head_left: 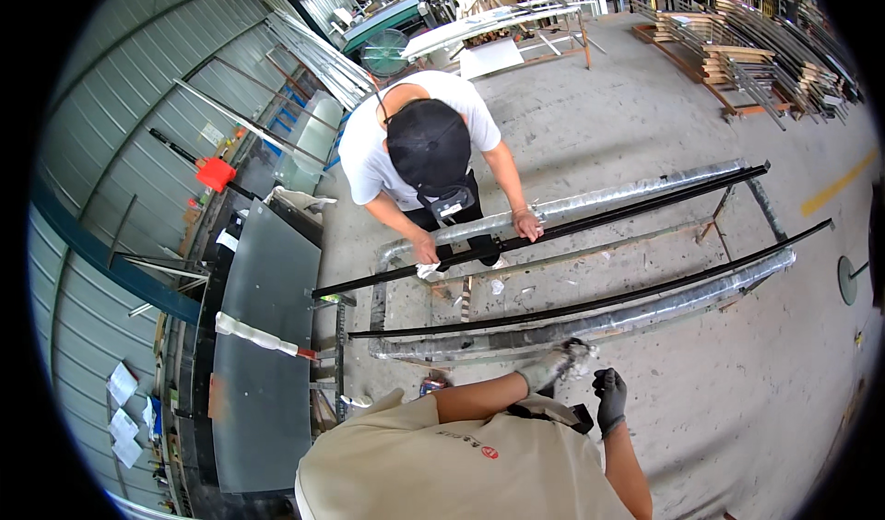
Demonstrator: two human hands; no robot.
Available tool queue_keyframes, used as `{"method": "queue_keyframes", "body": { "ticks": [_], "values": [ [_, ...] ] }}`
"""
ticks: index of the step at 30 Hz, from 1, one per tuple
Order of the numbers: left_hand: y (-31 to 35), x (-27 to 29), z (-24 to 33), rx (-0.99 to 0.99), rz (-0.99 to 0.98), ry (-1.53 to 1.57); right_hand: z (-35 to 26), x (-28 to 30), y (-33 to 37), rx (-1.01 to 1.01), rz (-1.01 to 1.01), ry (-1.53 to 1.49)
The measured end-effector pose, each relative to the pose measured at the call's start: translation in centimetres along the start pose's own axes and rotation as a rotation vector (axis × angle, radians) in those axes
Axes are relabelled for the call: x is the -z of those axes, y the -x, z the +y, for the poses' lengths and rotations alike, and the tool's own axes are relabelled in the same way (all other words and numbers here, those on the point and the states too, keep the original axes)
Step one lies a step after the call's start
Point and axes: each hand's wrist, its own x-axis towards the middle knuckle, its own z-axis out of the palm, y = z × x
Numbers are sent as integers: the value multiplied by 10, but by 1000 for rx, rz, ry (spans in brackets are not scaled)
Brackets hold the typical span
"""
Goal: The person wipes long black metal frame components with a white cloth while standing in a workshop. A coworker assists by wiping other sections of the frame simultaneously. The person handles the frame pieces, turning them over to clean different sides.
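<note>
- The left hand [553, 365], in a grey glove, is bent forward and holds a white rag [581, 352] against the wrapped rail [645, 310], lower centre.
- The right hand [609, 398], in a dark glove, is half curled and holds nothing, just beside.

A metal stand [590, 257] with foil-wrapped rails is standing on the concrete floor [645, 105]. A long black strip [553, 233] is lying along its far wrapped rail [636, 191], and a second black strip [590, 303] is lying along the near wrapped rail [627, 317]. Scraps of white paper [496, 286] are lying on the floor between the rails. At the left, a grey sheet [263, 354] is resting flat on a dark bench [198, 354].
</note>
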Motion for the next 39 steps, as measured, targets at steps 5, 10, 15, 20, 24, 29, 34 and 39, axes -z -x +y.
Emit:
{"method": "queue_keyframes", "body": {
  "ticks": [5, 10, 15, 20, 24, 29, 34, 39],
  "values": [
    [-82, -78, 1, 340, -223, 547, -14, 53, -34, -62, 94, -257],
    [-154, -179, 24, 61, -360, -183, -48, 131, -66, 60, 222, -286],
    [-250, -291, 17, 144, -232, -212, -120, 230, -112, -139, 343, -337],
    [-339, -358, 20, 371, -492, -26, -206, 263, -146, 238, 506, -140],
    [-394, -401, 27, 443, -514, -204, -219, 324, -189, 143, 523, -245],
    [-490, -443, 3, 172, -418, -391, -222, 443, -254, 77, 564, -323],
    [-548, -473, 18, -288, -98, -635, -293, 562, -284, 47, 565, -269],
    [-609, -495, 48, -352, 141, -1512, -398, 676, -295, -89, 591, 56]
  ]
}}
